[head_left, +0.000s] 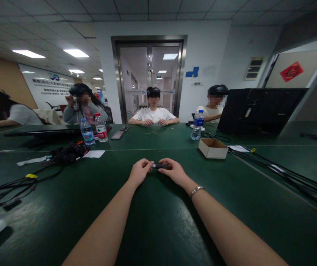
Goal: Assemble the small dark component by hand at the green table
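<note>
My left hand [139, 171] and my right hand [174, 171] meet over the dark green table [158, 221]. Both pinch the ends of a small dark flat object [157, 166], held just above the tabletop between my fingertips. What the object is I cannot make out. My right wrist carries a silver bracelet [196, 190]. Both forearms stretch forward from the near edge.
An open cardboard box [213, 147] sits to the right ahead. Water bottles [101, 128] [197, 125] stand farther back. A tangle of black cables [64, 153] lies at left, more cables [286, 171] at right. A black monitor [259, 109] stands at right. Several people sit across the table.
</note>
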Demonstrator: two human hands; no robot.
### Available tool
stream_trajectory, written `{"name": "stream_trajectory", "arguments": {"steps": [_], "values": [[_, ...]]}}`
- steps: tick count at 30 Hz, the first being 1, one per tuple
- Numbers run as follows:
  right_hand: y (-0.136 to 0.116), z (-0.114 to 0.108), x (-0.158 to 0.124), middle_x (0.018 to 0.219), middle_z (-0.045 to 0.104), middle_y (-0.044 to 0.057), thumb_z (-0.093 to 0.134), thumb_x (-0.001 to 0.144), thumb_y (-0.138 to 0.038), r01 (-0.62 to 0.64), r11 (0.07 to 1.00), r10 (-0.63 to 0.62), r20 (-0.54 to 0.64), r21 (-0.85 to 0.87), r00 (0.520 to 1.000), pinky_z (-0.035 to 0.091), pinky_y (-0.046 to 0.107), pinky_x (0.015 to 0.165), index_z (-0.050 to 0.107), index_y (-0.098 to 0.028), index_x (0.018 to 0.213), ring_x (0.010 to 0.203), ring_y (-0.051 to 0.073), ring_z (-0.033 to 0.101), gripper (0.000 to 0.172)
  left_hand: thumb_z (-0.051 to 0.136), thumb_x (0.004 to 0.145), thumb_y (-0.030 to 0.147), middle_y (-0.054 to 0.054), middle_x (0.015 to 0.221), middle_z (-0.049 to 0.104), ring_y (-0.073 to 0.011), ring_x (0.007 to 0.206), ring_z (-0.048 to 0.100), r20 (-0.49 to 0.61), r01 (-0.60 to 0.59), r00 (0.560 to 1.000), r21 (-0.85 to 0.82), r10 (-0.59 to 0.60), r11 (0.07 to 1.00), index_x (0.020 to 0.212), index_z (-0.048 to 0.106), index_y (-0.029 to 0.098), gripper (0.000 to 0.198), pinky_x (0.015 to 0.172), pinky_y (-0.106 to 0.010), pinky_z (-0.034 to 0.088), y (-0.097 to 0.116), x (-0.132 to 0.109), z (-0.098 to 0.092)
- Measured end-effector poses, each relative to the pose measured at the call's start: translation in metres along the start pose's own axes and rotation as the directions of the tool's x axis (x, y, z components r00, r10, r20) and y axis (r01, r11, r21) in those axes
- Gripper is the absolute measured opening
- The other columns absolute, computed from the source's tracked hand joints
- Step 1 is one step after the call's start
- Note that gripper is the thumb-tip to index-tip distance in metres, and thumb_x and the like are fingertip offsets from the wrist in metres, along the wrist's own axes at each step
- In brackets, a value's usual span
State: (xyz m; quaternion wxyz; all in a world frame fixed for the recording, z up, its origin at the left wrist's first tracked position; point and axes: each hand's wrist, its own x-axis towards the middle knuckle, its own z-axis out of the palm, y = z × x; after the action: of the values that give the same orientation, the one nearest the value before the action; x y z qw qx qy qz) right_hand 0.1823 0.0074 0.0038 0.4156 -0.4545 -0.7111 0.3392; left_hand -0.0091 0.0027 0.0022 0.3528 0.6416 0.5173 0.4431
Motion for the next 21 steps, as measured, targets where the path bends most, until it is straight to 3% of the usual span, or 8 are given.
{"name": "stream_trajectory", "arguments": {"steps": [21], "values": [[0.0009,-0.0004,0.0003,0.084,0.057,-0.001,0.069,0.068,-0.029,-0.003,1.0,0.003,0.008,-0.005,1.0,0.042,0.027,0.069,0.064,-0.021,0.101,0.068,0.011,0.05,0.035,0.061,0.075,0.048,-0.004,0.079,0.066,-0.0167,0.074,0.059,-0.015,-0.038,0.999,-0.069,0.037,0.997,0.083,0.064,0.017,0.031,0.069,-0.028,0.044,-0.0008,0.0014,0.0007]]}}
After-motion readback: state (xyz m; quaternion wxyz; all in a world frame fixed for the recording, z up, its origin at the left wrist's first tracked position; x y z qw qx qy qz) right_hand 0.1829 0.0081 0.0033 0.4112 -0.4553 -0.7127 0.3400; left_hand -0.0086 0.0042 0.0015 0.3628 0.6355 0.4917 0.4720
